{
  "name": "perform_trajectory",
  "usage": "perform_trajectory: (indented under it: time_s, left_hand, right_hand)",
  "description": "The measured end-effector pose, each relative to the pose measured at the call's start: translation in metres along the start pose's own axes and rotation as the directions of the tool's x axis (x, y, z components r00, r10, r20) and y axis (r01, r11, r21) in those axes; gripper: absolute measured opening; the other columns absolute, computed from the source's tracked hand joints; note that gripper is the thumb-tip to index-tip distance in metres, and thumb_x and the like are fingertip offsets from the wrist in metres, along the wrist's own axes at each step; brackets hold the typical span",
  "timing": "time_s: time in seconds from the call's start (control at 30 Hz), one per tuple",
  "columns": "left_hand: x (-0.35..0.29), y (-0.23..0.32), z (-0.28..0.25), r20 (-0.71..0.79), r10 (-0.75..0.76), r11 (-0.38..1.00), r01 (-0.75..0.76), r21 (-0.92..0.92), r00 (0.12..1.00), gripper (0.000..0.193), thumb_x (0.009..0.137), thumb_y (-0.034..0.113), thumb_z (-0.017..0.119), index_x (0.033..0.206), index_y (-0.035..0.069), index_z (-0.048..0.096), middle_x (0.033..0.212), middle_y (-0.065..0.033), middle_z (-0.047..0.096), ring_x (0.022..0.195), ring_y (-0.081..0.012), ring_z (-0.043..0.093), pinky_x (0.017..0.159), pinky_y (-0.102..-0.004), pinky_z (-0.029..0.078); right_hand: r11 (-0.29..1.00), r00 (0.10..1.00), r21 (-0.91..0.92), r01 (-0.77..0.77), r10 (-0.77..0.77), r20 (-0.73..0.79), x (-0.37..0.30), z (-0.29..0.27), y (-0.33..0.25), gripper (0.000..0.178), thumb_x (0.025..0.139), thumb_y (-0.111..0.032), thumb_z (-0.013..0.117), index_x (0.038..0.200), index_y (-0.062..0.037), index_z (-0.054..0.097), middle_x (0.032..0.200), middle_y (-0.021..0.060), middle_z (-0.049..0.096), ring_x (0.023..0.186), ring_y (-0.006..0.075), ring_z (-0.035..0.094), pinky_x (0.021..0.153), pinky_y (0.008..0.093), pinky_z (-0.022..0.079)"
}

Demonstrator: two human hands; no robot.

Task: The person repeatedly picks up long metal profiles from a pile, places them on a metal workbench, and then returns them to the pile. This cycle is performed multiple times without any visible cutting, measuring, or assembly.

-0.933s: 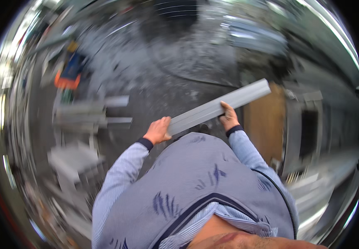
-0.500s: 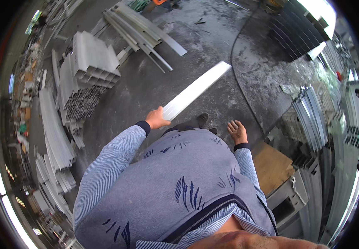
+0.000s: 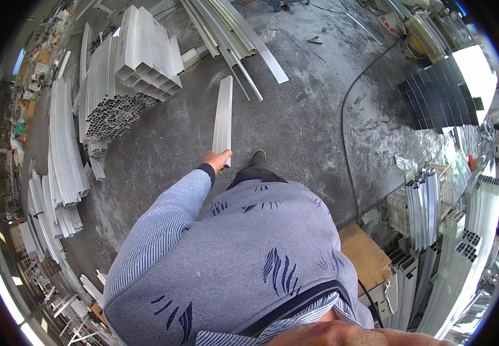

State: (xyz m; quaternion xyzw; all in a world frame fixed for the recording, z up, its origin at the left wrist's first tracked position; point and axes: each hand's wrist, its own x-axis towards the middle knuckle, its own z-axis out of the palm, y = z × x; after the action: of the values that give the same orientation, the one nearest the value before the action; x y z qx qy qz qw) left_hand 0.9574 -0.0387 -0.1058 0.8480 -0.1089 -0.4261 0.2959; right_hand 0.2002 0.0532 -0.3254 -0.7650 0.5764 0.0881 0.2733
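Observation:
My left hand [image 3: 219, 160] is wrapped round the near end of a long silver metal profile [image 3: 223, 115]. The profile looks like aluminium, with flat faces and lengthwise edges. It points away from me over the grey floor [image 3: 295, 127], its far end near the bars lying there. My left arm reaches forward in a striped sleeve with a dark cuff. My right hand is out of sight, and the vest hides that side. One dark shoe [image 3: 258, 156] shows just right of the held profile.
Large square metal tubes [image 3: 151, 55] are stacked at the left above smaller tubes [image 3: 108, 112]. Long bars [image 3: 235, 40] lie ahead. A black hose [image 3: 344, 127] crosses the floor. Dark tubes [image 3: 440, 95] stand far right. A wooden board [image 3: 365, 248] and upright profiles [image 3: 422, 210] are near right.
The held profile has swung left, from slanting rightward to pointing nearly straight ahead. My right hand has left the view. The surroundings have shifted as I move, and a foot is further forward.

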Motion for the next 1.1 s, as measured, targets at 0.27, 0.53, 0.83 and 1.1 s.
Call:
perform_trajectory:
  time_s: [0.27, 0.53, 0.83, 1.1]
  left_hand:
    - [0.082, 0.008, -0.063, -0.019, -0.095, 0.993, 0.093, -0.076, 0.995, 0.077, 0.084, 0.045, 0.089, 0.122, -0.020, 0.073, 0.115, -0.0312, 0.080, 0.107, -0.0369, 0.081, 0.091, -0.0445, 0.062]
    - [0.153, 0.023, -0.084, -0.078, -0.107, 0.992, 0.102, -0.072, 0.991, 0.074, 0.082, 0.046, 0.089, 0.116, -0.018, 0.073, 0.102, -0.0233, 0.079, 0.087, -0.0289, 0.077, 0.074, -0.0436, 0.058]
    - [0.224, 0.111, -0.094, -0.113, -0.189, 0.967, 0.164, -0.196, 0.976, 0.074, 0.085, 0.042, 0.087, 0.122, -0.020, 0.070, 0.106, -0.0237, 0.079, 0.089, -0.0291, 0.077, 0.077, -0.0427, 0.060]
    - [0.313, 0.184, -0.127, -0.196, -0.177, 0.977, 0.148, -0.151, 0.965, 0.087, 0.084, 0.050, 0.087, 0.127, -0.023, 0.066, 0.113, -0.0297, 0.078, 0.101, -0.0340, 0.079, 0.084, -0.0443, 0.061]
  right_hand:
    - [0.801, 0.924, 0.494, -0.337, 0.382, 0.011, 0.127, -0.038, -0.098, 0.036, 0.098, -0.030, 0.071, 0.124, -0.0082, 0.081, 0.119, 0.0183, 0.082, 0.111, 0.0342, 0.079, 0.096, 0.0444, 0.062]
    - [0.675, 0.903, 0.606, -0.422, 0.370, 0.217, 0.261, -0.199, -0.236, 0.049, 0.095, -0.026, 0.076, 0.135, 0.0028, 0.076, 0.137, 0.0197, 0.078, 0.123, 0.0272, 0.076, 0.105, 0.0357, 0.059]
    - [0.955, 0.964, 0.259, -0.147, 0.080, 0.252, 0.454, -0.173, -0.216, 0.032, 0.096, -0.025, 0.070, 0.123, -0.0146, 0.083, 0.130, 0.0178, 0.080, 0.124, 0.0356, 0.075, 0.107, 0.0435, 0.058]
    - [0.831, 0.871, 0.427, -0.356, 0.130, 0.474, 0.592, -0.356, -0.439, 0.048, 0.098, -0.020, 0.075, 0.140, 0.0044, 0.071, 0.130, 0.0218, 0.078, 0.109, 0.0238, 0.079, 0.091, 0.0360, 0.061]
